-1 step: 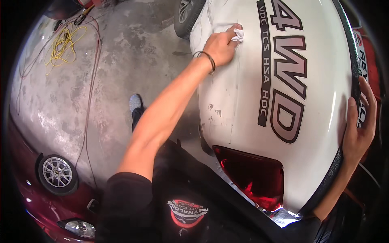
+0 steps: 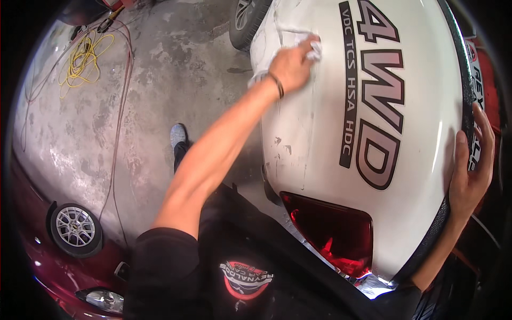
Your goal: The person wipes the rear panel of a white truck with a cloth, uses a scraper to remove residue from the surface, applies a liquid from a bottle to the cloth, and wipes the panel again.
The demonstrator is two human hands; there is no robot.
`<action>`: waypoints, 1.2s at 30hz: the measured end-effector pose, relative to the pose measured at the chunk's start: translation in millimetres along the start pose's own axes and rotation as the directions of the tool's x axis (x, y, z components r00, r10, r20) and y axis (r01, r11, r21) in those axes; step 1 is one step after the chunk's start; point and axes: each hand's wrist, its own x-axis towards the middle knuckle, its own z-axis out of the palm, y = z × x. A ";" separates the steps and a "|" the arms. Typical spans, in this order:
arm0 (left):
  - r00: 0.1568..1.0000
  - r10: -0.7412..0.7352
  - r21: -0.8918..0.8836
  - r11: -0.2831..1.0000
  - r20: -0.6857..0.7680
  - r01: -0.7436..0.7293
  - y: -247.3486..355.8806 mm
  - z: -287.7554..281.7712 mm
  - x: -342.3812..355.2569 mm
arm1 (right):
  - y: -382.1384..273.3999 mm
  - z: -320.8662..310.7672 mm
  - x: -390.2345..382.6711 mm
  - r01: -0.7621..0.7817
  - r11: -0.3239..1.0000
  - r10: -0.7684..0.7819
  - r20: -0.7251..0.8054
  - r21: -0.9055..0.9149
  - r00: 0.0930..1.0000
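Observation:
My left hand (image 2: 290,66) is closed around a crumpled white cloth (image 2: 316,52) and presses it on the white side panel (image 2: 330,197) of a vehicle. Scuffs and dark scratches mark the panel around and below this hand. A pale fold, seemingly of the same cloth, shows beside the wrist, which wears a dark band. My right hand (image 2: 469,173) holds nothing and rests with fingers apart on the black textured top rail (image 2: 434,226). Between the hands a large dark lettered decal (image 2: 381,101) runs along the panel. Nearest my body is the red tail light (image 2: 336,229).
A dark red car (image 2: 42,266) with a silver-spoked wheel (image 2: 76,226) stands at the lower left. A coiled yellow cord (image 2: 85,66) and a long thin hose (image 2: 121,106) lie on the stained concrete floor (image 2: 170,69). The vehicle's tyre (image 2: 248,24) is at the far end.
My left hand has shifted slightly down and is a little blurred, and more of the white cloth shows beside it. The right hand has hardly moved.

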 end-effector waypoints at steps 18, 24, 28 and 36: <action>0.952 0.172 -0.127 0.970 -0.254 -0.209 11.2 51.6 -49.5 | -4.0 -6.1 23.5 -0.018 0.990 0.041 0.159 -0.140 0.986; 0.989 0.092 -0.250 0.961 -0.116 -0.119 23.2 52.4 -71.0 | 6.2 -1.9 21.5 -0.153 0.984 0.162 0.093 -0.093 0.982; 0.972 0.133 -0.047 0.988 -0.192 -0.144 11.2 -37.9 136.6 | 2.5 -1.4 37.4 -0.134 0.986 0.145 0.112 -0.103 0.983; 0.987 -0.154 -0.359 0.924 -0.035 0.131 -27.4 68.1 -100.7 | 4.8 -2.1 27.0 -0.198 0.971 0.215 0.128 -0.136 0.968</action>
